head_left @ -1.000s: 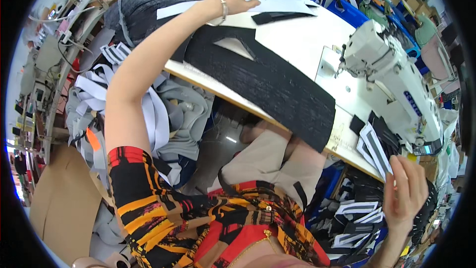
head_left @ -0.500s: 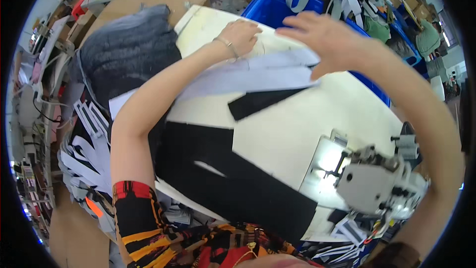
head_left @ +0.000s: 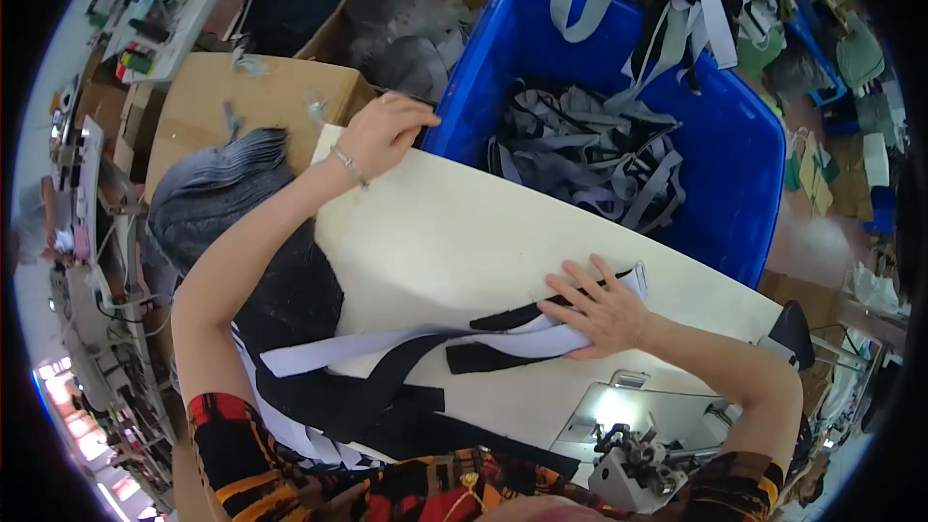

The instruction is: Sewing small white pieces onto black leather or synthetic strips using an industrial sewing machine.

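Observation:
My left hand (head_left: 385,130) is at the far left corner of the white tabletop (head_left: 435,213), fingers bent over the edge beside the blue bin; what they hold, if anything, is hidden. My right hand (head_left: 599,314) lies open, fingers spread, on overlapping white strips (head_left: 300,356) and black strips (head_left: 474,360). Left of these, larger black pieces (head_left: 338,396) spread along the near side, beside a dark grey stack of layered fabric (head_left: 208,184).
A blue bin (head_left: 735,164) of grey and black straps stands beyond the table, with more straps (head_left: 580,10) hanging over it. A cardboard box (head_left: 242,87) is at back left. The sewing machine (head_left: 628,464) is at near right, below my right arm. Shelving lines the far left.
My view has swung toward the bin. My right hand rose from near the machine, swept forward and now rests on the strips. My left hand has moved off the strips to the corner.

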Demonstrator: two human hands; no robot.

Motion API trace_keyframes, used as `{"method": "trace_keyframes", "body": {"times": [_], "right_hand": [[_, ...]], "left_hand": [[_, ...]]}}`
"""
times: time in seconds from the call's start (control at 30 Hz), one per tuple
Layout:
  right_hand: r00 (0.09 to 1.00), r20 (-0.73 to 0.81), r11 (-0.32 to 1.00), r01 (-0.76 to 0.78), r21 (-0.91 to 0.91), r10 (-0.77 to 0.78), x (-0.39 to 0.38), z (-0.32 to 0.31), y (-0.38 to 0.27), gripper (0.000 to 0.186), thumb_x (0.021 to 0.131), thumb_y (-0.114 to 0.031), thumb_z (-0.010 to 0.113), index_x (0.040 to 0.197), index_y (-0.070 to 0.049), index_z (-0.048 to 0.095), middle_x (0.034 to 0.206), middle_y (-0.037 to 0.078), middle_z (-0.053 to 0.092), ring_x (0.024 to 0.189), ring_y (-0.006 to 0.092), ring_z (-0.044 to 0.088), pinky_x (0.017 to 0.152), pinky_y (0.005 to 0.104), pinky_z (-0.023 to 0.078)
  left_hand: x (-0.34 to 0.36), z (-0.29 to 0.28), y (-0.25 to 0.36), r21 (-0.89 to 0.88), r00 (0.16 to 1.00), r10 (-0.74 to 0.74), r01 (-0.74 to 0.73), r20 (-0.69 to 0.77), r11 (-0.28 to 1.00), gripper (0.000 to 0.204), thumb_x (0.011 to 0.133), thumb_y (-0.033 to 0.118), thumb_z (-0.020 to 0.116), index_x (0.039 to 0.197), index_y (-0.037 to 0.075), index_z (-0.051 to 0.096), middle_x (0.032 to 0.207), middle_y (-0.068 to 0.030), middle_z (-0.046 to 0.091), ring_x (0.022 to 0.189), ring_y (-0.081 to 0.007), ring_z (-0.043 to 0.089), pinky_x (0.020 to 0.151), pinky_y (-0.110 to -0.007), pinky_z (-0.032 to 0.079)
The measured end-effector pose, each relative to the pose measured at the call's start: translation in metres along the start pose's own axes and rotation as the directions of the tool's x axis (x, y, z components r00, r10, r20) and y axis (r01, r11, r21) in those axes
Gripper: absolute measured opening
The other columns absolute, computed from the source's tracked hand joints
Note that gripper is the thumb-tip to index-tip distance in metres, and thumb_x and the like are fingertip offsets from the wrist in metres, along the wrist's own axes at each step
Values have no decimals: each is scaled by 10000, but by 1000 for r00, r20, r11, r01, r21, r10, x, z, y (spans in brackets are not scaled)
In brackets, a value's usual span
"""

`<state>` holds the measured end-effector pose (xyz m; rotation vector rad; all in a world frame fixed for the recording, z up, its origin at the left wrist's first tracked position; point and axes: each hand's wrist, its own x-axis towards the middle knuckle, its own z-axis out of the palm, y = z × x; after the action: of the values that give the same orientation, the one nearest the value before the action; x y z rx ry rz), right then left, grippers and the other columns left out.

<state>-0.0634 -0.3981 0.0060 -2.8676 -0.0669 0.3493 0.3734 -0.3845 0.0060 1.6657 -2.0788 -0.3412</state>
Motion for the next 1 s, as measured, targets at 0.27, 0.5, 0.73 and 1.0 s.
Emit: {"method": "trace_keyframes", "body": {"times": [0.27,0.5,0.73,1.0], "right_hand": [[988,-147,968,87,235,-53,-2,19,7,941,852,-686,528,1555,-99,311,1622,157,272,1517,353,199,1219,548,92],[970,-234,938,142,317,-67,-2,21,9,908,833,-613,602,1512,-47,397,1570,197,363,1488,360,286,1210,551,129],[932,-361,972,119,202,-39,1,20,14,515,985,-348,430,1381,-49,568,1453,136,527,1392,285,458,1172,514,271],[933,-355,990,105,95,-65,3,29,6,469,988,-295,438,1419,-146,543,1464,47,529,1357,247,489,1062,447,365]], "left_hand": [[170,144,-47,-211,942,-270,311,201,927,302,871,172,601,1136,158,745,1143,-125,712,1063,-333,662,951,-401,525],[239,302,-80,202,764,-367,307,531,930,370,861,169,568,1189,202,736,1226,-140,687,1151,-333,636,1000,-437,508],[231,375,-108,371,564,-284,-43,776,928,321,866,189,621,1156,104,728,1231,-163,680,1172,-337,630,962,-474,514],[178,418,-158,399,342,-273,-387,899,831,331,862,158,621,1178,98,701,1289,-117,646,1260,-304,542,1048,-507,411]]}}
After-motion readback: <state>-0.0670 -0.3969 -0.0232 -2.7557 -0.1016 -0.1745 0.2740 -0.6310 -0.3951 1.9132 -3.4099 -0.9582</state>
